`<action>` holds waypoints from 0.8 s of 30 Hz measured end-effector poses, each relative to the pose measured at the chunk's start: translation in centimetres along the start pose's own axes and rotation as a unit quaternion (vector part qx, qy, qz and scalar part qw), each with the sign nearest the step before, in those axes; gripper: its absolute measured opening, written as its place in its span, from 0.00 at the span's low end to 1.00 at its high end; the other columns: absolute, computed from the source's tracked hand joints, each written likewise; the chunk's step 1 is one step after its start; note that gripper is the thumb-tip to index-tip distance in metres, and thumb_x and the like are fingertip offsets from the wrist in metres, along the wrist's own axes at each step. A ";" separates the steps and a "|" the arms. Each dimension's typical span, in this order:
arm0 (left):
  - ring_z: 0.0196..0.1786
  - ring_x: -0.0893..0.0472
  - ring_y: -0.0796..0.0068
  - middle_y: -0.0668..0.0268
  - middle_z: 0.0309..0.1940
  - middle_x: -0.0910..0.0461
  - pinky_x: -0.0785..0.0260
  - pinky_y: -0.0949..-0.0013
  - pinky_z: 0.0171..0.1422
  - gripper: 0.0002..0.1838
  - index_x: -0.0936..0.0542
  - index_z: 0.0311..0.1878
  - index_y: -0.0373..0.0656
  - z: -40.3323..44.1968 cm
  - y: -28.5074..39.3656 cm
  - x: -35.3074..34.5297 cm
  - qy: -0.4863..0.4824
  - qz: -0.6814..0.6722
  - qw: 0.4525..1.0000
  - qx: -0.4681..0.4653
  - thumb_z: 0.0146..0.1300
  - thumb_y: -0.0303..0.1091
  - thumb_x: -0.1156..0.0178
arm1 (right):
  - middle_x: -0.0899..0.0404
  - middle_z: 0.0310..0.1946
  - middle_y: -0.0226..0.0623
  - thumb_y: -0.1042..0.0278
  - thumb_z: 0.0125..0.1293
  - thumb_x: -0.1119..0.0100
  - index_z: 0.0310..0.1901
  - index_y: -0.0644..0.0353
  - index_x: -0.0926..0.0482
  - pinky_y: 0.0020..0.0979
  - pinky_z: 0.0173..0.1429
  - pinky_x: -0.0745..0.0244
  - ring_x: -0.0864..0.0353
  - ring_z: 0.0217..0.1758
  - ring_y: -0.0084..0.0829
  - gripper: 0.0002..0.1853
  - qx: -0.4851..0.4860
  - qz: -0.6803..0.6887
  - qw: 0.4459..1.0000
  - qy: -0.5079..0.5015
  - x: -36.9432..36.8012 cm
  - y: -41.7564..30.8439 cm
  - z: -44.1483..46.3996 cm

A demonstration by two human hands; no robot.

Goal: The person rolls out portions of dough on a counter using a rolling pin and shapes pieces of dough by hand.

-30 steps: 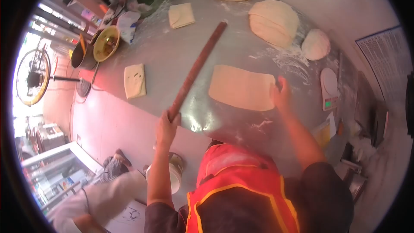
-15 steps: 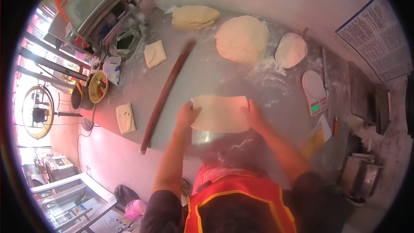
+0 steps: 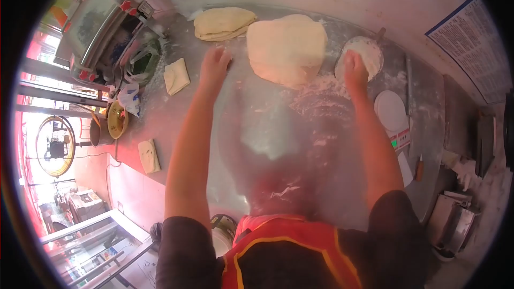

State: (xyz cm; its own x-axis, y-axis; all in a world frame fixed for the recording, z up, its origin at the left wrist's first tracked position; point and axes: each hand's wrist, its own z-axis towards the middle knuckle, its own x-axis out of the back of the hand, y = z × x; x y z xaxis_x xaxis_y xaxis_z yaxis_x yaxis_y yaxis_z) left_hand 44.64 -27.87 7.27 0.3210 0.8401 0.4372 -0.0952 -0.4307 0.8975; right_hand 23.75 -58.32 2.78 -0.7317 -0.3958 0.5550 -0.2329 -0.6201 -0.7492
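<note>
My left hand (image 3: 216, 62) is at the far side of the metal table, fingers curled, just short of a folded slab of dough (image 3: 225, 23). What it grips, if anything, is hidden. My right hand (image 3: 354, 68) is closed in the flour of a round bowl (image 3: 378, 56) at the back right. Between them lies a large pale mass of dough (image 3: 286, 48), broad and flat on top. Two small folded dough pieces, one at the upper left (image 3: 176, 76) and one near the edge (image 3: 149, 156), lie left of my left arm. The rolling pin does not show.
Loose flour (image 3: 326, 93) is scattered before the bowl. A white kitchen scale (image 3: 391, 111) with a lit display and an orange-handled tool (image 3: 420, 168) are at the right. Pots, a yellow bowl (image 3: 118, 119) and plastic bags crowd the left edge. A printed sheet (image 3: 466, 48) hangs on the wall.
Both hands have let go of the flat dough sheet and reached forward, the right into the flour bowl. The large dough mass looks wider. The rolling pin has dropped out of sight.
</note>
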 end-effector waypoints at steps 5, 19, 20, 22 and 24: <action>0.61 0.26 0.51 0.51 0.58 0.25 0.33 0.59 0.64 0.26 0.28 0.63 0.40 -8.4 -8.5 6.0 0.068 0.301 0.947 -0.090 0.64 0.39 0.37 | 0.36 0.67 0.58 0.67 0.70 0.51 0.66 0.66 0.37 0.45 0.71 0.38 0.36 0.70 0.54 0.25 0.159 -0.094 0.964 -0.192 -3.2 4.5 -6.0; 0.66 0.31 0.44 0.48 0.64 0.29 0.39 0.48 0.69 0.31 0.31 0.66 0.39 -17.8 -33.6 30.1 0.214 0.358 0.871 0.261 0.69 0.53 0.48 | 0.34 0.64 0.62 0.67 0.70 0.50 0.66 0.71 0.37 0.44 0.72 0.40 0.36 0.69 0.58 0.26 0.148 -0.282 0.943 -0.092 -1.2 7.9 -4.8; 0.65 0.30 0.44 0.47 0.63 0.29 0.39 0.48 0.69 0.32 0.31 0.65 0.37 -17.5 -30.6 29.8 0.179 0.359 0.872 0.280 0.68 0.54 0.47 | 0.34 0.64 0.62 0.67 0.70 0.51 0.66 0.71 0.37 0.44 0.73 0.40 0.36 0.68 0.58 0.26 0.150 -0.320 0.927 -0.125 -2.6 9.6 -5.1; 0.62 0.27 0.43 0.45 0.59 0.26 0.37 0.48 0.66 0.35 0.30 0.63 0.34 -17.3 -28.7 29.8 0.194 0.401 0.850 0.281 0.66 0.56 0.45 | 0.37 0.66 0.63 0.67 0.71 0.53 0.67 0.71 0.39 0.45 0.75 0.45 0.39 0.70 0.59 0.27 -0.023 -0.239 0.940 -0.243 -2.5 2.9 -7.5; 0.58 0.24 0.43 0.44 0.54 0.22 0.34 0.49 0.62 0.36 0.28 0.60 0.31 -17.8 -29.9 29.5 0.292 0.464 0.797 0.252 0.64 0.58 0.42 | 0.42 0.70 0.61 0.65 0.71 0.52 0.69 0.69 0.41 0.47 0.76 0.47 0.43 0.73 0.57 0.28 0.162 -0.203 0.935 -0.241 -3.3 4.0 -15.0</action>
State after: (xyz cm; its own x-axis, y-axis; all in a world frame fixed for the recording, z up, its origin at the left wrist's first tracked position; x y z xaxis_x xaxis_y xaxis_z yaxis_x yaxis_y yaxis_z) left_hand 40.21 15.69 -5.65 -0.1752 0.0286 0.9841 0.4019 -0.9104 0.0980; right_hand 15.67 -49.38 -7.51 -0.2332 -0.2935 0.9271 -0.1661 -0.9273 -0.3354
